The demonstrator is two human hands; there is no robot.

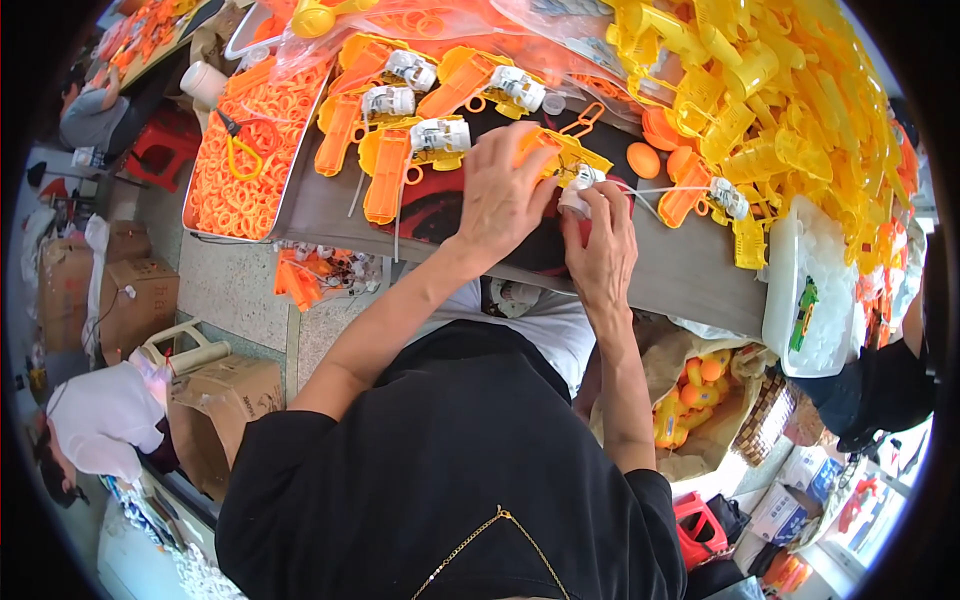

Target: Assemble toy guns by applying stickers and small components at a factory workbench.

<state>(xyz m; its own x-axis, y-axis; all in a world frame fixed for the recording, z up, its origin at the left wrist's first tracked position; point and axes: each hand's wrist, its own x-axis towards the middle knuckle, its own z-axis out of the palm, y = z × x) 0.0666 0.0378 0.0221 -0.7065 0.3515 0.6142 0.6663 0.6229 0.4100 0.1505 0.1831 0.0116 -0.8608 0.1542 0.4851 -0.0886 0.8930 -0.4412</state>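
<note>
While loose plastic parts [760,85] are crowding a grey table [670,290], a toy gun [597,160] is lying mid-table

At far left, a person in a white top [105,425] is bending near a cardboard box [245,385]. A white-rimmed tray [186,212] is holding orange rings [235,195], yellow-handled scissors [243,160] lying on top. Next, four orange-and-yellow gun assemblies [388,175] are lying grouped. At right, a white tub [772,300] is standing below heaped yellow shells.

The toy gun is resting over a red-and-black mat [545,245], showing a yellow shell, orange body and white cylinder [574,203]. The left hand [500,195] is covering part of it, fingers bent and slightly parted; whether they are gripping, I cannot tell. The right hand [605,240] is pinching the cylinder, thumb and fingers nearly together around it.
</note>
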